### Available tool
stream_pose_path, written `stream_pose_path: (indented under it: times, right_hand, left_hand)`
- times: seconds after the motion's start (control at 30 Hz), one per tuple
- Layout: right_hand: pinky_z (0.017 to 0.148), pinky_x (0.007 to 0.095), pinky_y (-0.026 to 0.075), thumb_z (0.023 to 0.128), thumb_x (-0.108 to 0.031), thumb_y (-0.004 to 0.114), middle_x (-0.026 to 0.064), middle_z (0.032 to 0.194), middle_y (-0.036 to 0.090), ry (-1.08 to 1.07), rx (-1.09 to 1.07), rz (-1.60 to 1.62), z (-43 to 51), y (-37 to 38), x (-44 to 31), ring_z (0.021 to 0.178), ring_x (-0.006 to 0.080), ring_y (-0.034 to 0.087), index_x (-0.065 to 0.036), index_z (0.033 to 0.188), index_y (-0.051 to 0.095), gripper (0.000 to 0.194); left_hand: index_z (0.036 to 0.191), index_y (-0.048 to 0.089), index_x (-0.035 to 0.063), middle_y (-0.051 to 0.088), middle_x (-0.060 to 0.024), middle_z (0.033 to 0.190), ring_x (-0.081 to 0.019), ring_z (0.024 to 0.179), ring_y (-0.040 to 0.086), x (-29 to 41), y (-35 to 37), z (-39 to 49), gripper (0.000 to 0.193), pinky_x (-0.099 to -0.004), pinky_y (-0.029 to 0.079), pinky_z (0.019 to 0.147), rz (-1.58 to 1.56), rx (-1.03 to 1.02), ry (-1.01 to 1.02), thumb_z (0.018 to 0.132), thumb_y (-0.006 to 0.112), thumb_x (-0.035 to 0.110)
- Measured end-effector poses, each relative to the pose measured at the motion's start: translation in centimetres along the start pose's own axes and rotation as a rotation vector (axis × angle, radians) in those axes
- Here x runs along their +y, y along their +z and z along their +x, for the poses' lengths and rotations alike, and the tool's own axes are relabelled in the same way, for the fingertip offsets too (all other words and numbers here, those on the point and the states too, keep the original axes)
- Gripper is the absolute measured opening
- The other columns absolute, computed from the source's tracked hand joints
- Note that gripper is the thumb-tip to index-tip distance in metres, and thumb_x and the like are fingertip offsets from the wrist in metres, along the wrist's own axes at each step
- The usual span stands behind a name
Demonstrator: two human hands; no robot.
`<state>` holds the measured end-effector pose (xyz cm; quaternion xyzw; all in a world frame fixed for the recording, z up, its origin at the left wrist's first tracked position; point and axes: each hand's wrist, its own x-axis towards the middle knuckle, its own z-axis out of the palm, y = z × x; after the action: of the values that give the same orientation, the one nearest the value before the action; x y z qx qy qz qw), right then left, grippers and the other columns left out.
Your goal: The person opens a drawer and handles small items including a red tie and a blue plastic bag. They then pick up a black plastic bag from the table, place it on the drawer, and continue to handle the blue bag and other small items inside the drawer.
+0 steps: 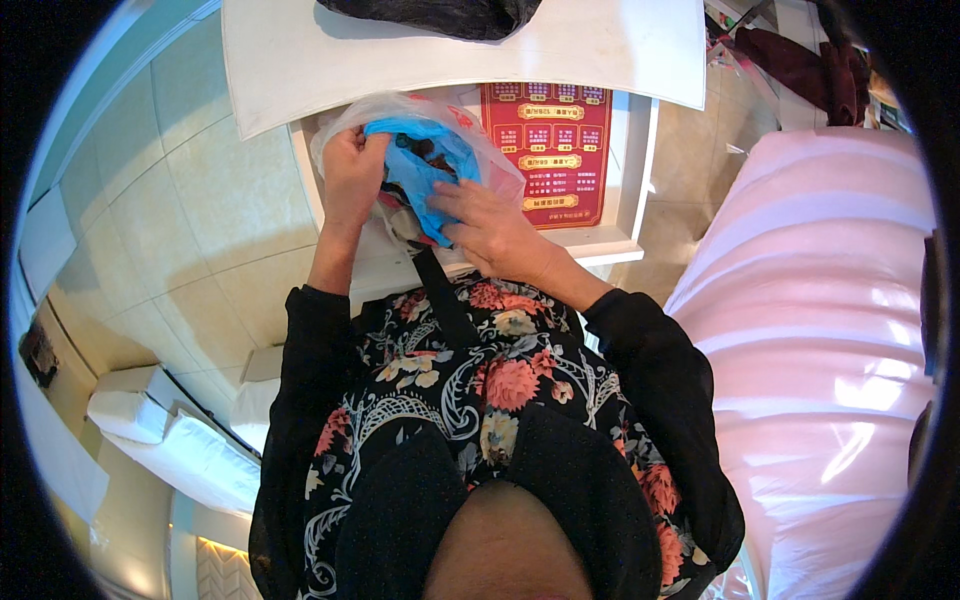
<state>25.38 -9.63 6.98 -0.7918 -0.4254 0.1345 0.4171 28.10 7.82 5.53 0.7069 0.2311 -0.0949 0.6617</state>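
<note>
My left hand (351,172) grips the rim of a blue plastic bag (429,196), which sits inside a larger translucent white plastic bag (495,161). On the other side, my right hand (491,229) rests against the blue bag's lower right edge with its fingers spread; whether they pinch the plastic, I cannot tell. Dark brownish items (424,150) show in the blue bag's mouth, too unclear to name. Both bags are over a pulled-out white drawer (592,241). Beside them in the drawer lies a red printed sheet (559,180) bearing gold and white writing.
The white tabletop (600,45) overhangs the drawer's back, with a black object (442,16) on it. At right stands a bed or couch under a pink cover (810,315). A white padded seat (180,442) is at lower left on the tiled floor (217,202).
</note>
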Motion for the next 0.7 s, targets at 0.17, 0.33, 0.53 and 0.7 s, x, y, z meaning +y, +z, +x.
stream_pose_path:
  times: [0.17, 0.33, 0.53, 0.7]
  right_hand:
    - [0.073, 0.0339, 0.039, 0.064, -0.002, 0.048, 0.0123, 0.086, 0.049, 0.234, -0.135, 0.166, 1.1, 0.5, 0.2, 0.085, 0.0279, 0.047, 0.000, 0.072, 0.049, 0.009]
    - [0.064, 0.0300, 0.042, 0.063, -0.003, 0.049, 0.0107, 0.079, 0.050, 0.336, 0.118, 0.104, 3.5, 1.4, 1.8, 0.075, 0.0254, 0.050, 0.000, 0.077, 0.050, 0.014]
    - [0.060, 0.0316, 0.043, 0.061, -0.002, 0.048, 0.0124, 0.078, 0.052, 0.353, 0.140, -0.365, 3.1, 0.8, 4.2, 0.071, 0.0253, 0.052, -0.002, 0.080, 0.051, 0.019]
    - [0.056, 0.0321, 0.043, 0.059, -0.003, 0.047, 0.0152, 0.067, 0.053, 0.455, 0.070, -0.497, 3.3, 0.9, 4.6, 0.064, 0.0262, 0.053, 0.000, 0.070, 0.052, 0.013]
  left_hand:
    - [0.062, 0.050, 0.0014, 0.043, 0.0037, 0.054, -0.0035, 0.047, 0.036, -0.4, 0.2, 0.1, 0.026, -0.0182, 0.028, 0.041, -0.122, 0.059, -0.066, 0.076, 0.043, 0.022]
    - [0.063, 0.051, 0.0016, 0.043, 0.0036, 0.055, -0.0039, 0.050, 0.037, 0.1, 0.5, -0.1, 0.026, -0.0186, 0.030, 0.044, -0.028, 0.015, -0.010, 0.077, 0.043, 0.022]
    - [0.065, 0.052, 0.0007, 0.044, 0.0030, 0.056, -0.0039, 0.052, 0.038, 0.3, 0.3, -0.6, 0.025, -0.0185, 0.032, 0.046, 0.006, -0.017, -0.030, 0.076, 0.044, 0.021]
    - [0.068, 0.052, 0.0001, 0.044, 0.0033, 0.057, -0.0038, 0.052, 0.038, -0.2, 0.4, -0.8, 0.021, -0.0180, 0.032, 0.046, 0.008, -0.016, -0.009, 0.076, 0.046, 0.019]
